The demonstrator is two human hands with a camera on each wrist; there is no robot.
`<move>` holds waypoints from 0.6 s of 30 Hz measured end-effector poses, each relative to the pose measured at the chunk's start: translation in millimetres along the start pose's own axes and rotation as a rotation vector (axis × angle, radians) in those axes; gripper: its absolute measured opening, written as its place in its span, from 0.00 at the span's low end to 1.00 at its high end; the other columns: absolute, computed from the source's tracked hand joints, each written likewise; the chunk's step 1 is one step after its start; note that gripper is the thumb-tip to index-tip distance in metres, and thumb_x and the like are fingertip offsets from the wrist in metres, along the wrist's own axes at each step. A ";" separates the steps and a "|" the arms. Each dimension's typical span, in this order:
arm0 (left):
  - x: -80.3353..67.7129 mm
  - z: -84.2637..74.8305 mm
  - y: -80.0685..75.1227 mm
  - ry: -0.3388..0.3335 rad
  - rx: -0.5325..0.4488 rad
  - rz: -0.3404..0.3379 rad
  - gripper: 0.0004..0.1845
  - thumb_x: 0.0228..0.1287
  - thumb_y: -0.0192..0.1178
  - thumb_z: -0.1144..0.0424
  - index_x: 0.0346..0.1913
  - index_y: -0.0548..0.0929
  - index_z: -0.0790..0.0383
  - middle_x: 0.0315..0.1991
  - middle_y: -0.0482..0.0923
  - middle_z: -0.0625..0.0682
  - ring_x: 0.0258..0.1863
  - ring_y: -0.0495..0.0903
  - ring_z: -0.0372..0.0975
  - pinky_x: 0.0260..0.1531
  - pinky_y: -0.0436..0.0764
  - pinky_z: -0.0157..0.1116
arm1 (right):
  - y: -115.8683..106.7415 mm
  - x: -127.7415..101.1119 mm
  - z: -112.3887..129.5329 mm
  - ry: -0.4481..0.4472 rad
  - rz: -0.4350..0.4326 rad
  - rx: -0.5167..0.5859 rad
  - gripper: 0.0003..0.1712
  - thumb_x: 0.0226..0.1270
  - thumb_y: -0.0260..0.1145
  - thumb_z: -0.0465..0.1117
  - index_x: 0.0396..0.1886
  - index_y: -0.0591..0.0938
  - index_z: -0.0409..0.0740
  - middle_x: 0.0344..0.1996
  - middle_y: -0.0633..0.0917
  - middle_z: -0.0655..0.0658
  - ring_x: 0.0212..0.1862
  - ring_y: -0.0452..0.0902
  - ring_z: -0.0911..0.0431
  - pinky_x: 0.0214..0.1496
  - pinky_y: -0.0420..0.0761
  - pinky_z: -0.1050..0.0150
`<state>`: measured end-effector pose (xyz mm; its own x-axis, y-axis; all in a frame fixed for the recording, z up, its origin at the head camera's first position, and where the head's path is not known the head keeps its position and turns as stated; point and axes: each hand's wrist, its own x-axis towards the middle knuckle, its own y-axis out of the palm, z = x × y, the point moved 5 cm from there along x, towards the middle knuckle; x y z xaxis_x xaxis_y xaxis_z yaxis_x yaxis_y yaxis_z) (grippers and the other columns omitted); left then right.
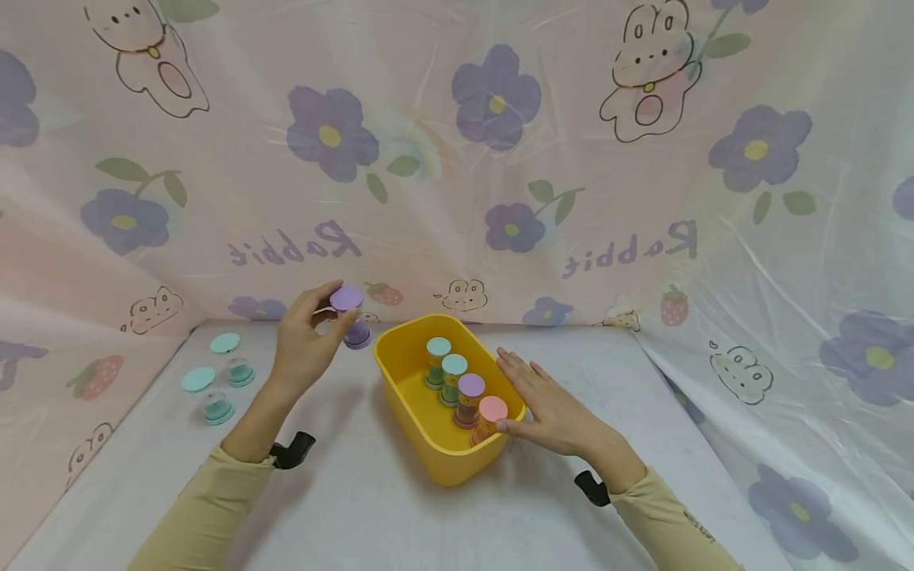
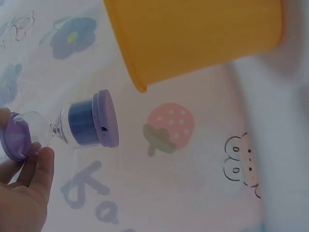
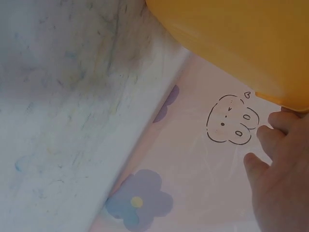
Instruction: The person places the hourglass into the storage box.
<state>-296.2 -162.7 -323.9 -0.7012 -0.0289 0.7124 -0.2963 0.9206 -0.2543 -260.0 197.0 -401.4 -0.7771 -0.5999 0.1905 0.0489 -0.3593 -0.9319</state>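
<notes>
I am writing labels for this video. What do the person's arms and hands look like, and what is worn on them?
Both arms wear long beige sleeves, the left sleeve plain, the right sleeve with small dark lettering. A black clip-like mount shows at each wrist. The left hand and right hand are bare, without gloves.

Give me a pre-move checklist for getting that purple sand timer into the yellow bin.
1. Left hand has a grip on the purple sand timer: ok, fingers pinch its top cap.
2. Timer clear of the table: ok in the left wrist view, it hangs tilted in the air.
3. Right hand steadies the yellow bin: ok, fingers rest flat on its rim.
4. Free room in the bin: ok, four timers stand along the right side, left side bare.
5. Two teal timers out of the path: ok, far left.
6. Grip firmness: cannot tell.
</notes>
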 end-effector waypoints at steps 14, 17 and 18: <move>2.2 -18.6 29.3 0.082 -0.089 0.184 0.26 0.63 0.70 0.76 0.64 0.78 0.73 0.59 0.79 0.63 0.54 0.81 0.50 0.53 0.80 0.23 | -0.7 0.3 0.0 0.006 0.006 0.018 0.56 0.72 0.63 0.66 0.85 0.51 0.41 0.85 0.48 0.48 0.84 0.43 0.50 0.84 0.45 0.44; 1.2 -19.9 36.9 0.101 -0.084 0.227 0.26 0.63 0.71 0.76 0.65 0.79 0.69 0.60 0.79 0.60 0.54 0.81 0.49 0.52 0.82 0.26 | -0.4 0.2 -0.7 0.007 0.008 0.016 0.57 0.72 0.62 0.67 0.85 0.50 0.42 0.85 0.48 0.49 0.84 0.43 0.50 0.84 0.45 0.45; 0.8 -20.1 39.5 0.106 -0.081 0.242 0.26 0.63 0.71 0.76 0.64 0.79 0.69 0.60 0.79 0.60 0.54 0.81 0.48 0.52 0.83 0.27 | -0.3 0.3 -0.9 0.006 0.008 0.015 0.57 0.72 0.62 0.67 0.85 0.50 0.42 0.85 0.48 0.49 0.84 0.43 0.50 0.84 0.45 0.44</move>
<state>-295.4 -118.5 -320.2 -0.6726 0.2323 0.7026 -0.0730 0.9240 -0.3754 -260.8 197.6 -401.3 -0.7803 -0.5987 0.1809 0.0651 -0.3653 -0.9286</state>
